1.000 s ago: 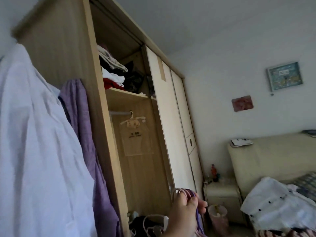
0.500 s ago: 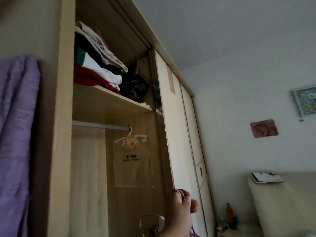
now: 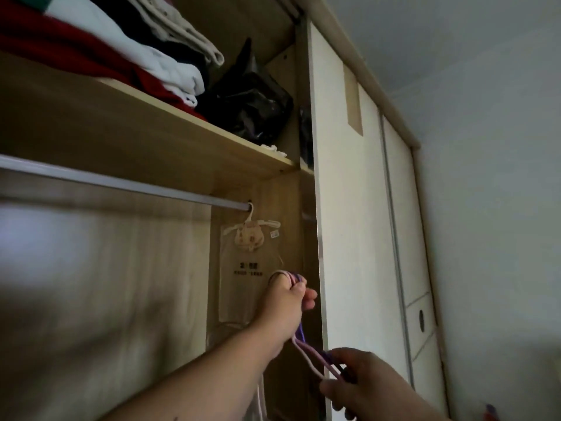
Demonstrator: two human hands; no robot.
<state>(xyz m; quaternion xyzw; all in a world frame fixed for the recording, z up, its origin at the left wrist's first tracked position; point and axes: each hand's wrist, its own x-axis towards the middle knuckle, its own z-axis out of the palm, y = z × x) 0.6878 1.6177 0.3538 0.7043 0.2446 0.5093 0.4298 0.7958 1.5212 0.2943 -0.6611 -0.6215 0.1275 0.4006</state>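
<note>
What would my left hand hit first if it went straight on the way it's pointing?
Probably the hanging bag right behind the left hand, though depth is unclear; the door edge is close beside it.

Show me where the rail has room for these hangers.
The rail is bare left of the small hanger at its right end. The left hand holds the hangers below that end. The shelf above is crowded with folded clothes and a black bag.

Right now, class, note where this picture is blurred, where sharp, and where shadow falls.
Head view: dim overall; the back panel at lower left is smeared; the folded clothes and rail read fairly sharp; the right hand, gripping the hangers, lies in shadow.
</note>
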